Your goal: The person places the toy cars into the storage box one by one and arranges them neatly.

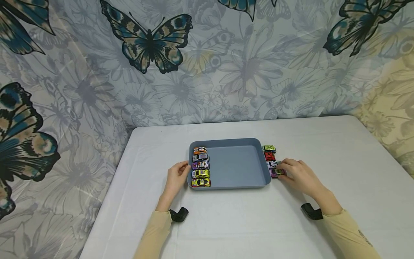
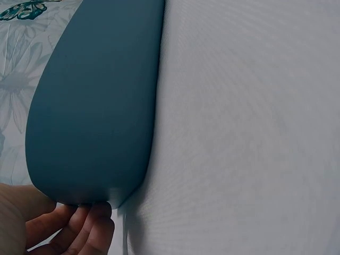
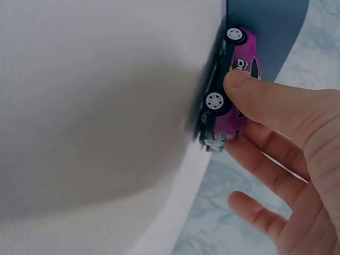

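Note:
A grey-blue tray (image 1: 234,163) lies on the table, with a column of several toy cars (image 1: 201,165) along its left inner side. At the tray's left end, my left hand (image 1: 176,177) grips the rim; the left wrist view has the fingers curled against the outer wall of the tray (image 2: 98,106). My right hand (image 1: 299,176) pinches a purple toy car (image 3: 236,87) between thumb and fingers, just outside the tray's right wall. Beyond it in a line stand a white toy car (image 1: 272,164), a red one (image 1: 270,156) and a green one (image 1: 269,148).
A white cloth covers the table (image 1: 226,223). Behind and to the left hangs patterned fabric (image 1: 207,90) with large butterflies. Black wrist straps (image 1: 179,214) show at both sleeve cuffs.

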Demonstrator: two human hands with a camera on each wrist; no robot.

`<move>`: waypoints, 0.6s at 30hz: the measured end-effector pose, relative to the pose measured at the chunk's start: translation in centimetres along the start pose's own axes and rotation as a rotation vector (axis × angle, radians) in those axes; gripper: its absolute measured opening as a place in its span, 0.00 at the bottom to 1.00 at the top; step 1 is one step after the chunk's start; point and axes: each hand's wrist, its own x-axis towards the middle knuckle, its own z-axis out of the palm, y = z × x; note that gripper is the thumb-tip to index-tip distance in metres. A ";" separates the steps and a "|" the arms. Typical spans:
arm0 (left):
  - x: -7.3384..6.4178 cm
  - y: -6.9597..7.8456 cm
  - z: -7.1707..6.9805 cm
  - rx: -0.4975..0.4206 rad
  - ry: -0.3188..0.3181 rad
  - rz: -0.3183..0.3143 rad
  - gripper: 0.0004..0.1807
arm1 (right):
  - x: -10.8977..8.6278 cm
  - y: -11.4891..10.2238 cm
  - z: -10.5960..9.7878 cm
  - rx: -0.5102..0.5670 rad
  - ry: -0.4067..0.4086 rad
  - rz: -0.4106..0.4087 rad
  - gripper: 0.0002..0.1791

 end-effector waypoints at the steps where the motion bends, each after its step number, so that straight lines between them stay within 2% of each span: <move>1: 0.0 0.0 0.0 0.000 0.000 -0.001 0.13 | 0.0 0.0 -0.1 -0.005 0.002 -0.003 0.16; 12: 0.0 0.0 0.0 0.001 -0.003 -0.007 0.13 | 0.3 0.1 -1.5 -0.039 0.049 -0.019 0.17; 18: 0.1 -0.1 0.0 -0.009 -0.012 -0.037 0.14 | 1.0 0.4 -2.3 -0.056 0.081 -0.013 0.17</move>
